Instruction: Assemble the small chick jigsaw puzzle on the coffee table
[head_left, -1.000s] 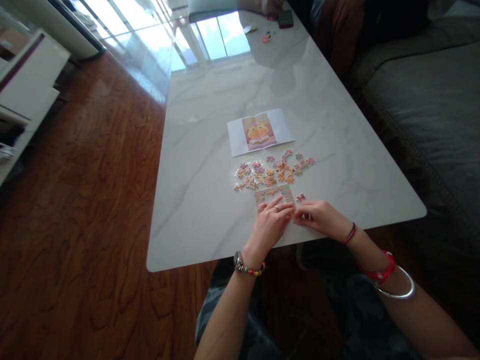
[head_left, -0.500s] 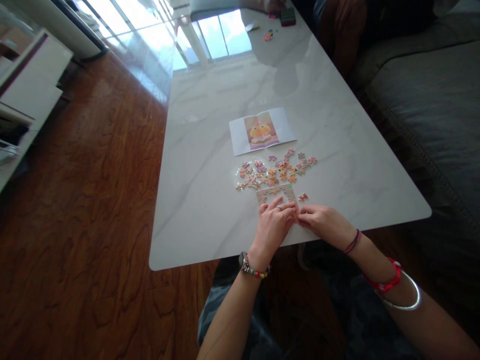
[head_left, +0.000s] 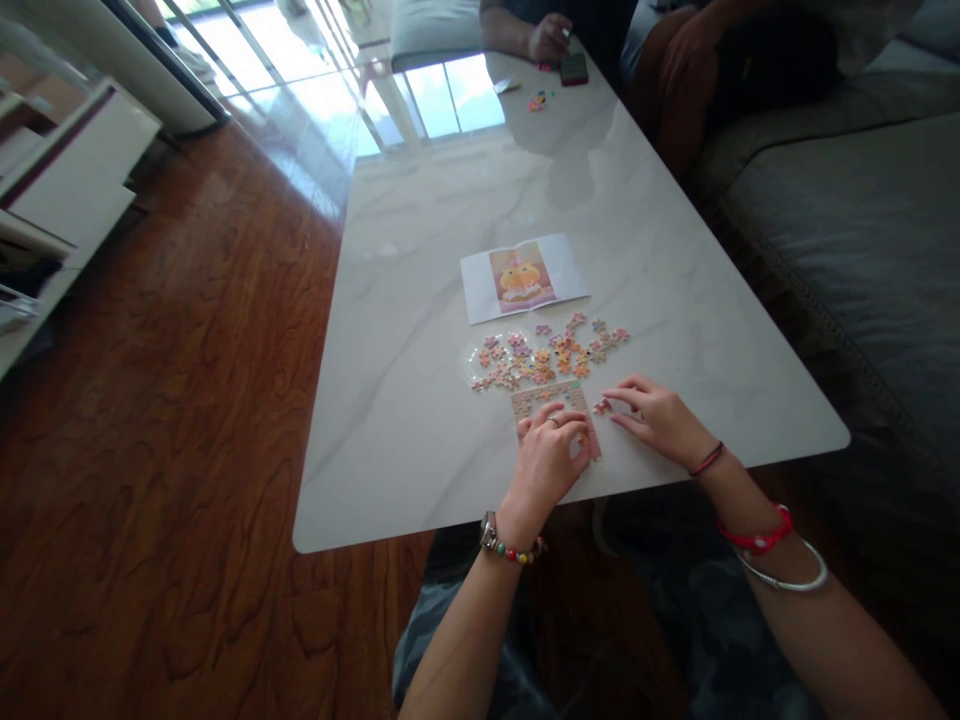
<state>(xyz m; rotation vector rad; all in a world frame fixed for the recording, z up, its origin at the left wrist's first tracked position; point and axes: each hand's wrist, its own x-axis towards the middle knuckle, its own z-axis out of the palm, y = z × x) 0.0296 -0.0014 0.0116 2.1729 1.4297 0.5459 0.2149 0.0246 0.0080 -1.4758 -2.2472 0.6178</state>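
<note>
This is a home living room. A long white marble-look coffee table stands on glossy reddish wood flooring. To the right of the table runs a grey upholstered sofa. Beyond the table's far end, tall floor-length windows throw daylight that mirrors in its top. To the table's left sits a low white cabinet. On the table lie jigsaw pieces and a picture sheet.

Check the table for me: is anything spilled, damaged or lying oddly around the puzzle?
Nothing stands out. The loose puzzle pieces lie scattered but flat on the white table, below the reference picture. The left hand rests on the assembled section; the right hand touches a stray piece beside it.
</note>
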